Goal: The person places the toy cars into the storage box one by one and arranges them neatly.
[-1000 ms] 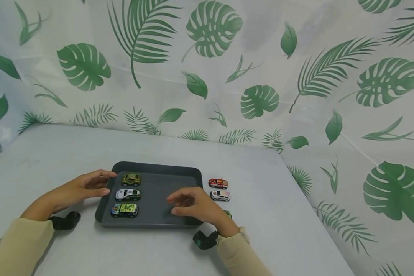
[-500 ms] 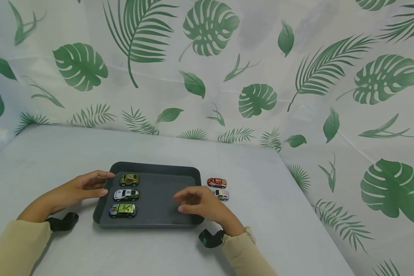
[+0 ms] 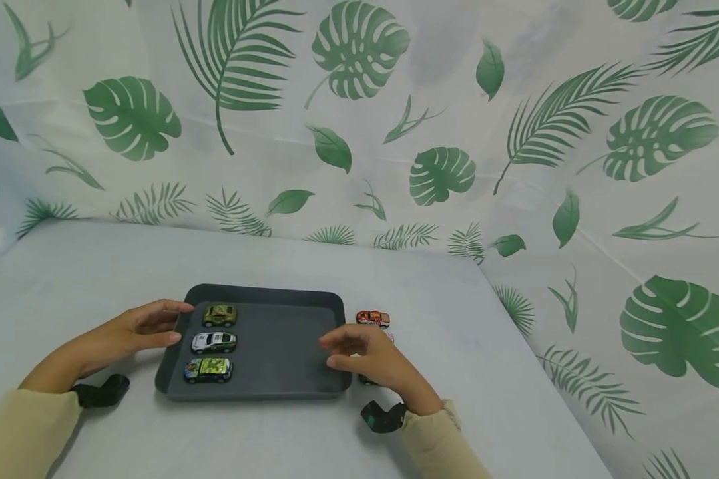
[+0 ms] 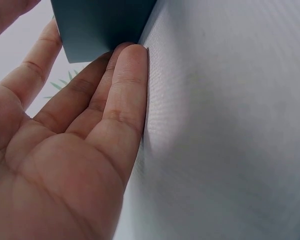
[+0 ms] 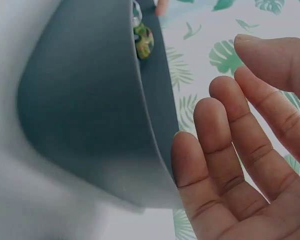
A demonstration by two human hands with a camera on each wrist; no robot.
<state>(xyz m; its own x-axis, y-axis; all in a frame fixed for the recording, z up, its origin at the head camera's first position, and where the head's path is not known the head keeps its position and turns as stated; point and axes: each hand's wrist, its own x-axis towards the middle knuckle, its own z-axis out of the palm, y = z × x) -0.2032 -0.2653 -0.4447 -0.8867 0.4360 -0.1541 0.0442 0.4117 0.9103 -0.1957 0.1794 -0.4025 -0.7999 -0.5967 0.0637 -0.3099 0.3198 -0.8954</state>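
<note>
On the pale, matte counter (image 3: 216, 439), one dark grey tray (image 3: 281, 352): smooth, oblong, rounded corners, raised walls. Three glossy toy cars in a column along its left side: camouflage car (image 3: 219, 315) farthest, white car (image 3: 214, 342) in the middle, yellow-green and blue car (image 3: 208, 370) nearest. Outside, just beyond the right wall, one red car (image 3: 373, 319) in plain sight; parts of two more show around the right hand (image 3: 365, 356), mostly hidden. Left hand (image 3: 134, 329): fingers extended, fingertips against the tray's left wall, grasping nothing. Right hand: spread loosely, fingers slightly bent, nothing held, by the right rim; contact there, cannot tell. Two beige, padded sleeves (image 3: 26, 426). Leaf-printed sheet (image 3: 245, 156) behind, lightly creased.
</note>
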